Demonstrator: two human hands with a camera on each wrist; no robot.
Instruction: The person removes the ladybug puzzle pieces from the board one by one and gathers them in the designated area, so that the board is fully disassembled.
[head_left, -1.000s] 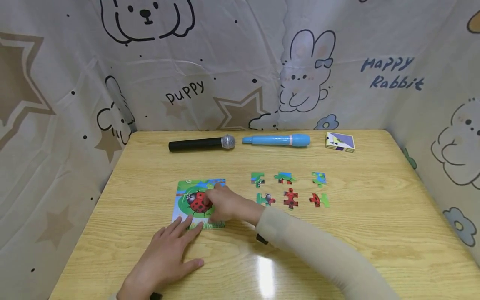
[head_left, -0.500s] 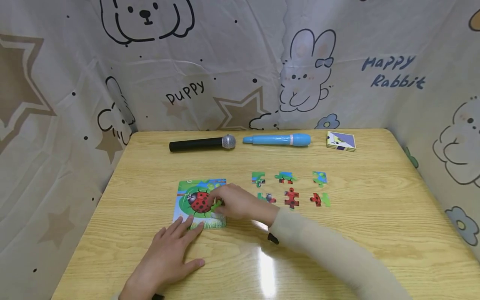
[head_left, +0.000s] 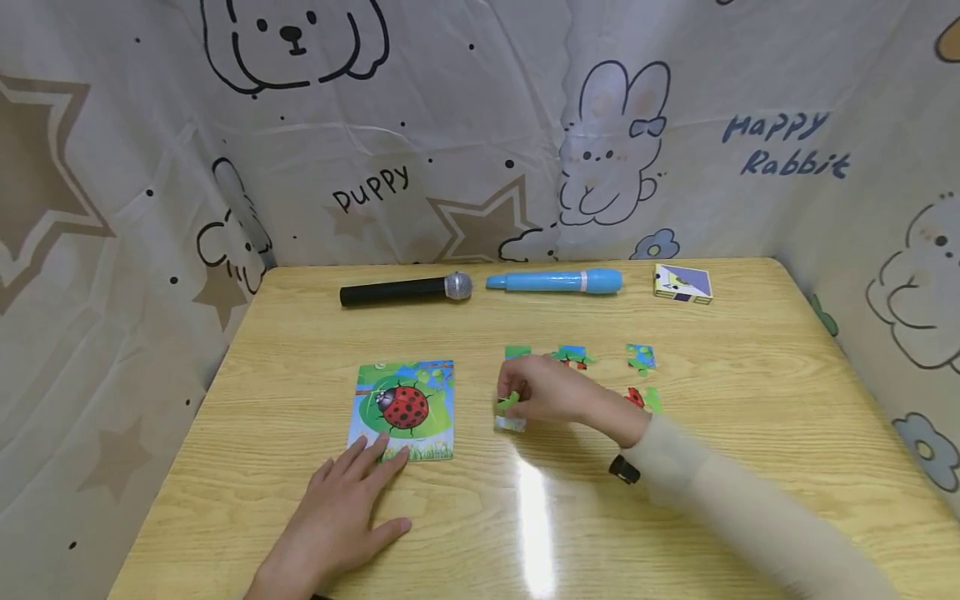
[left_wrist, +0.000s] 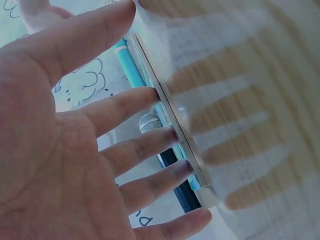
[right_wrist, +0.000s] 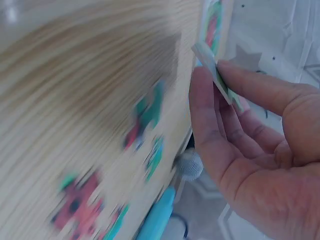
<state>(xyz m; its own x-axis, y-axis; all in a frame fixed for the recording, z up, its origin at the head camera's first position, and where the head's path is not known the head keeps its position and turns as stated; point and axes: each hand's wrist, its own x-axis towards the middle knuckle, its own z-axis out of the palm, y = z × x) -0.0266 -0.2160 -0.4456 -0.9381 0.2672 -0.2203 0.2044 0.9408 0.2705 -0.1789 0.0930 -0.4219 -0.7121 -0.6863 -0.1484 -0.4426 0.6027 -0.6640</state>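
Observation:
A square ladybug picture (head_left: 405,406) lies flat at the left of the table. My left hand (head_left: 337,512) rests in front of it, fingers spread, fingertips overlapping its near edge. To the right of the picture, my right hand (head_left: 558,390) pinches a green and whitish puzzle piece (head_left: 510,424) between thumb and forefinger. The right wrist view shows that puzzle piece (right_wrist: 214,70) nearly edge-on. Several loose puzzle pieces (head_left: 641,357) lie in two rows around and beyond the right hand, which hides some of them. A red puzzle piece (right_wrist: 77,205) shows blurred in the right wrist view.
Along the back of the table lie a black microphone (head_left: 397,292), a blue microphone-shaped thing (head_left: 555,282) and a playing-card box (head_left: 682,284). A printed cloth (head_left: 465,133) hangs behind and at both sides of the table (head_left: 450,542).
My right hand has moved right, off the ladybug picture, carrying the puzzle piece to the loose pieces. The left hand stays in place.

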